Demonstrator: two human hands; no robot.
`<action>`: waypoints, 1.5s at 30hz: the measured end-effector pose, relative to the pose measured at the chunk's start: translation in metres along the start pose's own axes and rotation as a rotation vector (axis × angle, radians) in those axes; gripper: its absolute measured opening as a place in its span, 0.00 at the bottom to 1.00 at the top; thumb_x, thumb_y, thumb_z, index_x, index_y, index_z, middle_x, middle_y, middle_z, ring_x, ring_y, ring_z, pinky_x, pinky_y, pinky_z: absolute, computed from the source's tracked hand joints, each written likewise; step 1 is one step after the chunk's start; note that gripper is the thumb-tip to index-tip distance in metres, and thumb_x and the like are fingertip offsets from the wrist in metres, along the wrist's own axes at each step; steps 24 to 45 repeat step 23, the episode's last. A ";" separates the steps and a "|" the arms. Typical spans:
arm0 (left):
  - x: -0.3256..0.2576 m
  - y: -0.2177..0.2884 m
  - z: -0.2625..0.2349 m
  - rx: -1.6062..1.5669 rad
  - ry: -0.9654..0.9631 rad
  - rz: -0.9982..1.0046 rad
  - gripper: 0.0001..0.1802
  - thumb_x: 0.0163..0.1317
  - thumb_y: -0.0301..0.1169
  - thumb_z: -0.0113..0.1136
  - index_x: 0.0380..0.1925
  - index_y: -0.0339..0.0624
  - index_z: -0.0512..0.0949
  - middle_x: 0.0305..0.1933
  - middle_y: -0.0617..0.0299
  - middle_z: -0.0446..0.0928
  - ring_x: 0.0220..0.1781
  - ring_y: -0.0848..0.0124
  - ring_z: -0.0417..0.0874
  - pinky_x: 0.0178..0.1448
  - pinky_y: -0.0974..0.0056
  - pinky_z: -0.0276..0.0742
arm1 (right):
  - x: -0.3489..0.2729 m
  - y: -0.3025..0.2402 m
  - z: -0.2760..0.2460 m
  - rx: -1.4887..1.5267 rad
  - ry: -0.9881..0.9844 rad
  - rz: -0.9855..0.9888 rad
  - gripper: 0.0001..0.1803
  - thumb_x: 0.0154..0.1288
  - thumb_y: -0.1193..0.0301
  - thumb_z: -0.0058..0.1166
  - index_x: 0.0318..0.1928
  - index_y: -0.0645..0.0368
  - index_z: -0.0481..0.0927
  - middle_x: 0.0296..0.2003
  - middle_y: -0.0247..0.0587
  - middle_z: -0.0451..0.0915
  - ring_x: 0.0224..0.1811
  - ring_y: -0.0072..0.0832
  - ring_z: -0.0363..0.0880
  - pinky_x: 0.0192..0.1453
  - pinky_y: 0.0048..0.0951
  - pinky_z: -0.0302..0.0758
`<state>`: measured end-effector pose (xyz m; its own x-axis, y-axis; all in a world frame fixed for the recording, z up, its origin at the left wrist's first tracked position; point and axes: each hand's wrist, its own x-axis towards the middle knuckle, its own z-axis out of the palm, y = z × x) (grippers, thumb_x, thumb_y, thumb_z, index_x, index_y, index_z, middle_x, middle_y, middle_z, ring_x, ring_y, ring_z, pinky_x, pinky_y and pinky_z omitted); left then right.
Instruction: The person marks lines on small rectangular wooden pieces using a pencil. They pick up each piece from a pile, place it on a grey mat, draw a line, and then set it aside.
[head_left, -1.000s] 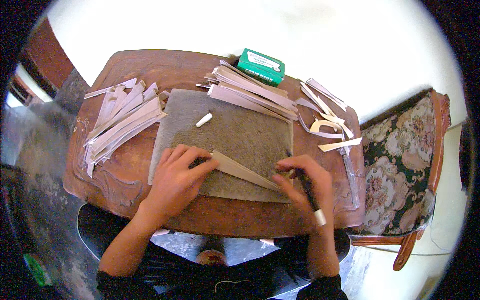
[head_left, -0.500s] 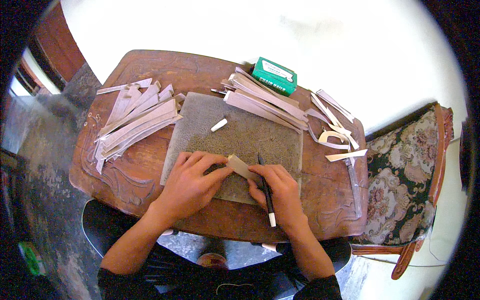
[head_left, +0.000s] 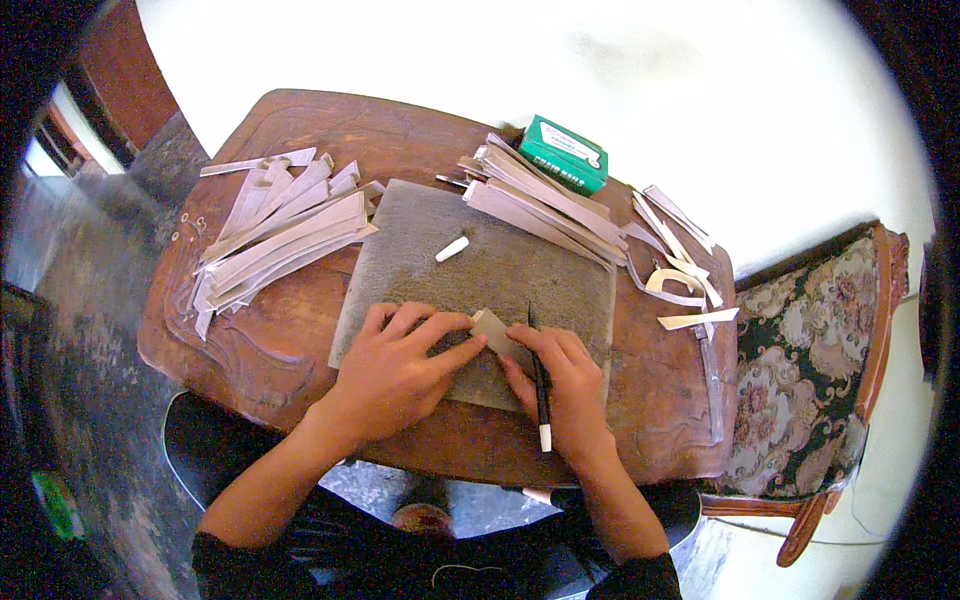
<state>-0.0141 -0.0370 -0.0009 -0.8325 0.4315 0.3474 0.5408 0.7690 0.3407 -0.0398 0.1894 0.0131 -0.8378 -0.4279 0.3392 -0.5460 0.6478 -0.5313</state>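
Over the dark grey mat, a short beige-grey strip, perhaps a small stack of strips, spans the gap between my two hands. The left hand pinches its upper left end with thumb and forefinger. My right hand grips the other end, and a slim black pen with a white end is tucked between its fingers, dark tip pointing away from me. The strip's right end is hidden by my fingers. Farther off on the mat lies a small white pen cap.
A pile of beige strips covers the left of the carved wooden table. Another strip pile overlaps the mat's far edge beside a green box. Pale curved offcuts lie at right, near a floral-upholstered chair.
The whole scene has shifted slightly as the head moved. Both hands keep hold of the strip, which sits at a slightly different angle; the pen stays in my right hand.
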 end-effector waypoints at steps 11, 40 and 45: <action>0.000 -0.002 0.001 -0.040 0.018 0.029 0.28 0.52 0.29 0.66 0.57 0.57 0.81 0.59 0.66 0.77 0.58 0.58 0.75 0.60 0.50 0.68 | 0.003 0.000 -0.008 0.058 0.005 0.021 0.16 0.54 0.76 0.70 0.44 0.58 0.84 0.39 0.47 0.85 0.40 0.43 0.85 0.46 0.36 0.80; 0.001 0.000 -0.002 -0.024 -0.009 0.007 0.28 0.52 0.30 0.67 0.57 0.57 0.81 0.60 0.69 0.78 0.60 0.59 0.73 0.61 0.50 0.67 | 0.012 -0.024 -0.030 0.863 0.007 0.360 0.23 0.74 0.53 0.54 0.58 0.56 0.80 0.42 0.43 0.85 0.40 0.39 0.81 0.51 0.34 0.77; 0.001 0.000 -0.002 -0.024 -0.009 0.007 0.28 0.52 0.30 0.67 0.57 0.57 0.81 0.60 0.69 0.78 0.60 0.59 0.73 0.61 0.50 0.67 | 0.012 -0.024 -0.030 0.863 0.007 0.360 0.23 0.74 0.53 0.54 0.58 0.56 0.80 0.42 0.43 0.85 0.40 0.39 0.81 0.51 0.34 0.77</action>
